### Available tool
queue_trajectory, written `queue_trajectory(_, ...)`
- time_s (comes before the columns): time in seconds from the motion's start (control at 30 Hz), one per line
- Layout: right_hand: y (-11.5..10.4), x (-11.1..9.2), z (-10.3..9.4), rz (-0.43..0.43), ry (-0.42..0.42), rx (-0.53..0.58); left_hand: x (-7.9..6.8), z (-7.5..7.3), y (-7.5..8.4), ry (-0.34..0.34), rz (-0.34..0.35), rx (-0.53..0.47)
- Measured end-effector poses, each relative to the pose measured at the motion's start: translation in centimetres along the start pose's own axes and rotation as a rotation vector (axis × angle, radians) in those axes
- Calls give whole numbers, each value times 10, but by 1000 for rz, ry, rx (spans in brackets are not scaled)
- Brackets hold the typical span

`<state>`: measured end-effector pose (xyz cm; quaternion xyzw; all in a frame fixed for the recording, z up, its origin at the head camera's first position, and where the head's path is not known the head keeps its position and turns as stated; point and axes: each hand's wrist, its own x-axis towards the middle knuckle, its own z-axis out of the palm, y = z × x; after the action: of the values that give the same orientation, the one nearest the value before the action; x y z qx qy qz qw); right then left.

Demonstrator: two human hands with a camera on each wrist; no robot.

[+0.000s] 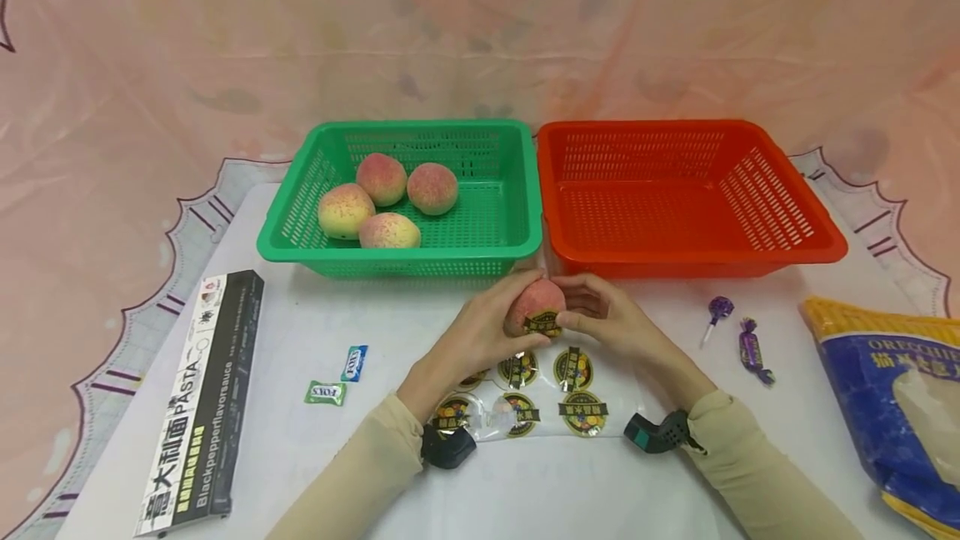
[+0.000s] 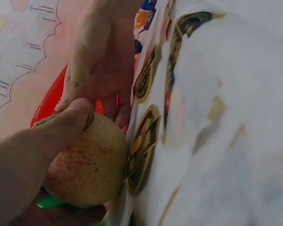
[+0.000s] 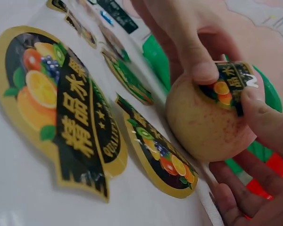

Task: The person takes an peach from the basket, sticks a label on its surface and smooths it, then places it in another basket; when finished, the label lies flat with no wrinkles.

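A pink and yellow peach [image 1: 534, 297] is held between both hands over a clear sheet [image 1: 619, 390] of round black and gold fruit stickers. My left hand [image 1: 486, 322] grips it from the left side. One such sticker [image 3: 226, 84] lies on the peach's skin, with the left thumb pressing one end in the right wrist view. On the sticker's other end rests the thumb of my right hand [image 1: 609, 319], its fingers curled at the far right side of the peach. The left wrist view shows the peach's [image 2: 92, 162] speckled underside; the left fingers are partly hidden beneath it.
Behind, a green basket [image 1: 480, 255] holds several peaches, beside a red basket [image 1: 697, 257]. Left lie a pasta box [image 1: 202, 398] and two small wrapped candies [image 1: 354, 363]. Right are a lollipop [image 1: 721, 307], a purple wrapped candy [image 1: 750, 348] and a blue pasta bag [image 1: 885, 398].
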<state>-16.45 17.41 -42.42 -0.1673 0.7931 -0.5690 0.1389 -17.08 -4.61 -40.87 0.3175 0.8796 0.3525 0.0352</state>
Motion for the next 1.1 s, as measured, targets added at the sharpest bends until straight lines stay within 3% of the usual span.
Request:
queue_trajectory(0.17,-2,0,2,27,51,-25,-2,-3,1,-21,-22,25)
queue_trajectory(0.33,-5,0,7,65,137,28,-2,-1,2,64,-44,37)
queue_trajectory(0.43,-6,-2,11,82,230,204,-2,1,2,117,-56,60)
queue_trajectory(0.53,-6,-6,13,93,374,505,-3,3,1,141,-67,69)
queue_trajectory(0.7,-9,-12,8,60,632,930,-4,4,2,105,-109,32)
queue_trajectory(0.9,-21,-18,-7,-37,939,1124,-5,5,1,100,-107,-51)
queue_trajectory(1.1,-24,-25,-34,-45,1043,1348,-5,7,1,120,-96,-89)
